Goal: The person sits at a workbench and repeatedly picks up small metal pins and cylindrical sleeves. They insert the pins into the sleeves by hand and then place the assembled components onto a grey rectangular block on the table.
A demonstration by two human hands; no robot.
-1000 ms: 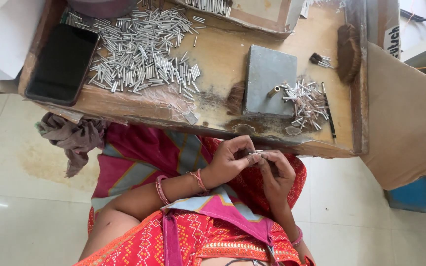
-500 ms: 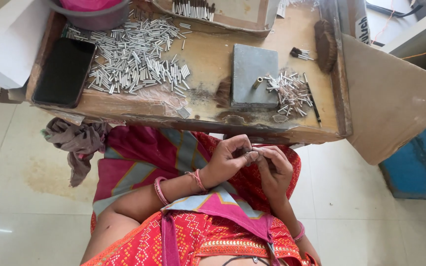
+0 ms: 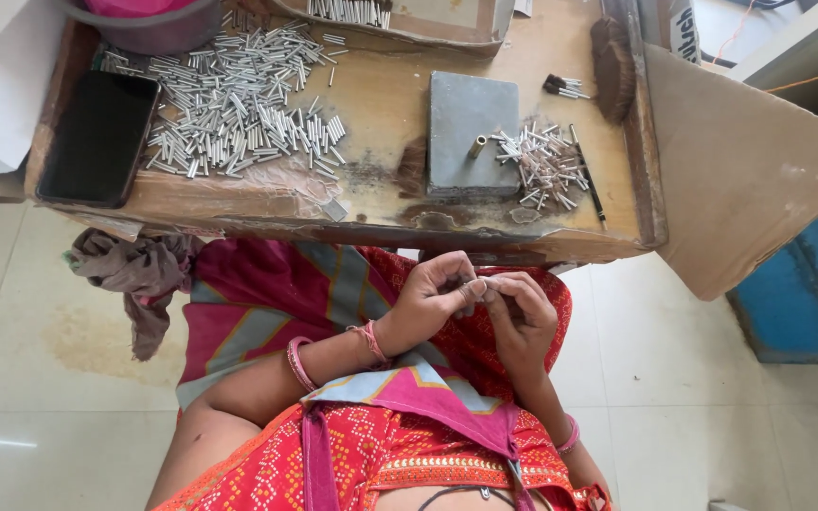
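Both hands meet over the lap, just near of the worktop's (image 3: pixel 381 104) front edge. The left hand (image 3: pixel 433 298) curls narrowly, thumb and forefinger pinched around a small silvery tube (image 3: pixel 478 284). The right hand (image 3: pixel 521 317) faces it with its fingertips closed in on the same piece, so the two hands touch at the tube. The piece is tiny and half hidden by fingers; whether there is a second part in the right hand I cannot tell.

On the worktop, well apart from the hands, a large heap of short metal tubes (image 3: pixel 239 99) lies at the far left, beside a dark phone (image 3: pixel 98 137) lying flat at the left edge. Toward the right sits a grey square block (image 3: pixel 472 132) with a small brass peg (image 3: pixel 477 145) standing on it, and just right of it a smaller pile of thin pins (image 3: pixel 546 166). A brush (image 3: pixel 613 66) lies at the far right, and a grey rag (image 3: pixel 139 274) hangs off the near left corner.

The likeliest slip, as I judge it, is the tube escaping the pinch: it is held only by fingertips, over cloth and open floor rather than over the worktop, so a small twist or loosened grip could drop it into the folds of fabric or onto the tiles. The loose heap also lies unguarded near the front edge, where a nudge could roll pieces off.
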